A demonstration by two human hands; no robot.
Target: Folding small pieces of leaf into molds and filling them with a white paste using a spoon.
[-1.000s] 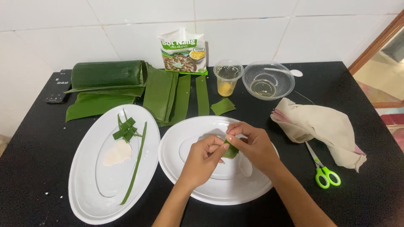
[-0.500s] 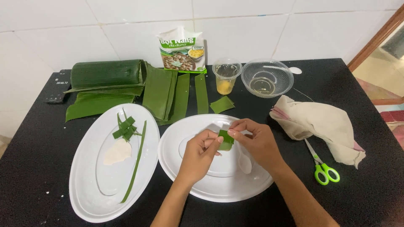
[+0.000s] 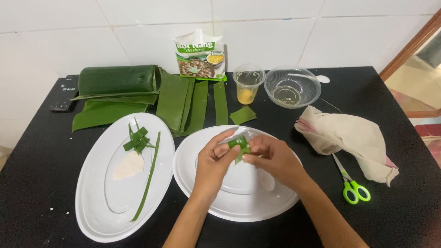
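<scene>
A small folded green leaf piece [image 3: 240, 145] is pinched between the fingertips of the left hand [image 3: 215, 161] and the right hand [image 3: 274, 158], both closed on it, above the round white plate [image 3: 239, 202]. On the oval white plate [image 3: 98, 211] to the left lie a knotted leaf [image 3: 137, 139] and white dough [image 3: 128, 165]. Green-handled scissors [image 3: 353, 186] lie well apart to the right.

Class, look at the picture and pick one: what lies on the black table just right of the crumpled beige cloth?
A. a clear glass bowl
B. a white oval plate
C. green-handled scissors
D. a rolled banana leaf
C: the green-handled scissors lie at the right edge of the crumpled beige cloth, blades pointing up under it.
</scene>
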